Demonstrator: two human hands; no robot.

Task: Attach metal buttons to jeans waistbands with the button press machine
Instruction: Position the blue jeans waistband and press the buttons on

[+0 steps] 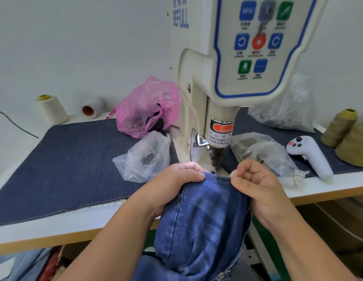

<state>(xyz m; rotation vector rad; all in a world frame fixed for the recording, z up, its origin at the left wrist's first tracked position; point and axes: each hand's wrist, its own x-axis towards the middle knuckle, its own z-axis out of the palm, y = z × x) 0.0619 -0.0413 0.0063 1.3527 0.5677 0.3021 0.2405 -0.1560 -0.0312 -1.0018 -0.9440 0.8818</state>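
Blue jeans waistband (217, 176) pinched by left hand (180, 179) and right hand (255, 179), seemingly under the press (216, 153).

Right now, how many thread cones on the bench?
4. A cream cone stands far left by the wall, a white cone lies on its side beside it, and two olive cones stand at the right edge. The machine may hide others.

Jeans (205, 216) waistband held taut under the press machine (219, 126) w/ both hands: left hand (176, 179) and right hand (255, 179) pinch its top edge. Pink bag (148, 108), clear bags, thread cones seen on table (54, 222). Button possibly at plunger tip, blurred.
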